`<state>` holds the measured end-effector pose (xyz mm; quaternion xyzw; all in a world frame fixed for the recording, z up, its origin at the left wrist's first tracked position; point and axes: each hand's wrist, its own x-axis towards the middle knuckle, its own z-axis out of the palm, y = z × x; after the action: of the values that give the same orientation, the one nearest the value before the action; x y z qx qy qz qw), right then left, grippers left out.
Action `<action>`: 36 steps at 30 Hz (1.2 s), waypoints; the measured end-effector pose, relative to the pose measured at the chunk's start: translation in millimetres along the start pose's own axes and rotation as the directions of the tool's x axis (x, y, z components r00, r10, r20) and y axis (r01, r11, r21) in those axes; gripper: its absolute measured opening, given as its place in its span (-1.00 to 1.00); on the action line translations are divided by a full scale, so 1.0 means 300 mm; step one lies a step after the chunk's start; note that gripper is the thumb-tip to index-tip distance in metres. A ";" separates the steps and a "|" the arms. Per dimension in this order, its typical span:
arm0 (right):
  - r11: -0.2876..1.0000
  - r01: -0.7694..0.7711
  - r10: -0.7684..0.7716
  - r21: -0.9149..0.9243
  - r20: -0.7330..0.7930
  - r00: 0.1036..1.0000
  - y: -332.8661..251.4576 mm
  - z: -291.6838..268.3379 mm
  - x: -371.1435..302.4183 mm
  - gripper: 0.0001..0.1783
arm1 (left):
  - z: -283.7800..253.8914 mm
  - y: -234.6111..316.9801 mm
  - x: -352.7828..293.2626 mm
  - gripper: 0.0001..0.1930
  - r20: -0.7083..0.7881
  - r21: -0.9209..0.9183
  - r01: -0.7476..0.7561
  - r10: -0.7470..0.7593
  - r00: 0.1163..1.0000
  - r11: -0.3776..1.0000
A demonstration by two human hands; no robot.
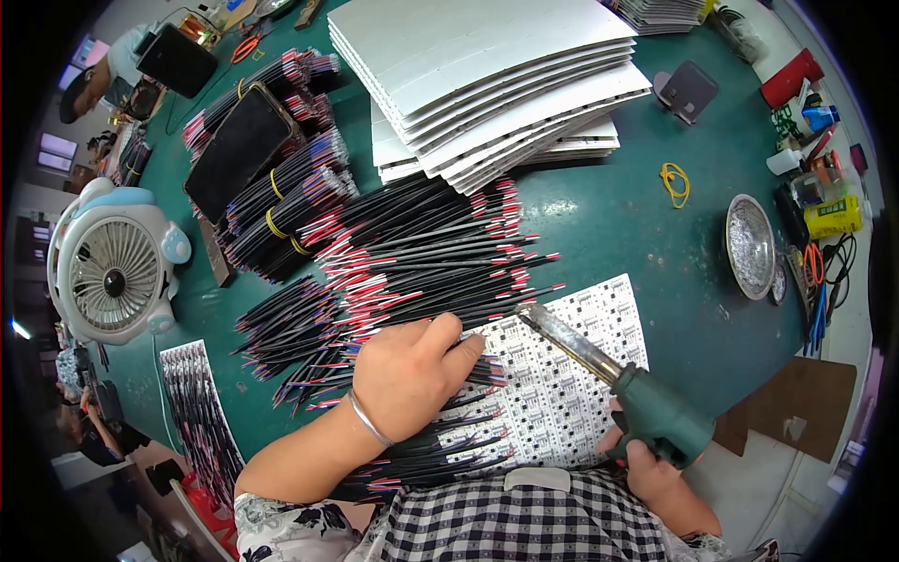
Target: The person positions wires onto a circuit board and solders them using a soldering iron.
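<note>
My left hand, with a silver bangle at its wrist, is closed, thumb and forefinger together over the near-left part of a white circuit board sheet. Whatever is between its fingertips is hidden. Black wires with red, white and blue ends lie under and around it. In my right hand is a green pistol-shaped soldering iron. Its metal barrel points up and left, the tip above the sheet's far edge, a little right of my left fingertips. Beyond my left hand spreads a heap of loose wires.
Stacked white board sheets stand at the back. Wire bundles with yellow bands lie left, a dark phone on them. A fan and a wired board are farther left. Right are a metal bowl and yellow bands. Other people sit at left.
</note>
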<state>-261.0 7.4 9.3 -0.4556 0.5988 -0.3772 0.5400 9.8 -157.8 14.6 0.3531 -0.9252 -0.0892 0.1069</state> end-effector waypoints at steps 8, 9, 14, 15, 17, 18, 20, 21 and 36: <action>0.982 0.084 -0.069 0.166 -0.097 0.993 -0.005 -0.005 -0.011 -0.33 | -0.113 0.065 -0.033 -0.73 -0.053 -0.218 0.075 -0.088 0.995 0.973; 0.982 0.086 -0.071 0.168 -0.091 0.993 0.001 -0.004 -0.013 -0.33 | -0.098 0.088 -0.032 -0.73 -0.003 -0.261 0.164 -0.171 0.985 0.951; 0.992 0.055 -0.060 0.112 0.038 0.997 0.026 -0.022 -0.039 -0.36 | 0.009 0.072 -0.062 -0.79 -0.035 -0.076 0.048 -0.051 0.998 0.996; 0.993 0.052 -0.055 0.109 0.033 0.998 0.031 -0.024 -0.048 -0.36 | 0.017 0.074 -0.063 -0.75 -0.028 -0.073 0.043 -0.045 0.999 0.996; 0.998 0.040 -0.043 0.042 0.085 0.995 0.043 -0.025 -0.059 -0.41 | 0.026 0.075 -0.062 -0.70 -0.022 -0.071 0.039 -0.041 0.999 0.997; 0.999 0.037 -0.040 0.039 0.084 0.996 0.032 -0.020 -0.057 -0.41 | 0.029 0.075 -0.060 -0.71 -0.037 -0.074 0.026 -0.029 0.999 0.997; 0.997 -0.012 0.007 0.078 0.059 0.998 0.002 -0.004 -0.051 -0.48 | 0.039 0.073 -0.058 -0.72 -0.052 -0.080 0.013 -0.017 0.999 0.997; 0.997 -0.013 0.008 0.076 0.061 0.998 0.005 -0.007 -0.053 -0.48 | 0.045 0.070 -0.061 -0.71 -0.071 -0.095 0.009 -0.016 0.997 0.995; 0.850 0.265 -0.223 -0.456 0.144 0.964 0.008 -0.006 -0.031 -0.71 | 0.055 0.070 -0.060 -0.72 -0.079 -0.091 0.016 -0.023 0.997 0.996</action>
<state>-263.2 16.8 10.1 -0.6611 0.5859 -0.2659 0.3860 5.1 -128.8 1.4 0.3602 -0.9116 -0.1179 0.1590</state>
